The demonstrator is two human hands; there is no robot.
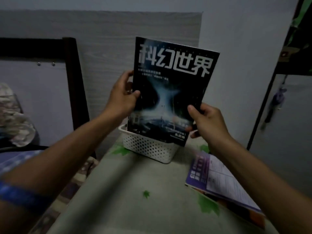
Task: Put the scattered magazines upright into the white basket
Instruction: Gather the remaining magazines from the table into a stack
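both hands (122,97) grip glossy dark magazine (170,92) above perforated white basket (148,147).

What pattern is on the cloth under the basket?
Pale cloth with green leaves, in the head view.

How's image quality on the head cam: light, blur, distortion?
Head view: dim, bluish, noisy light, no glare. The magazine title reads clearly; its small print smears. The forearms and the purple magazine near the bottom edge are soft. Wide-angle bend shows at the frame edges. The basket holes stay distinct.
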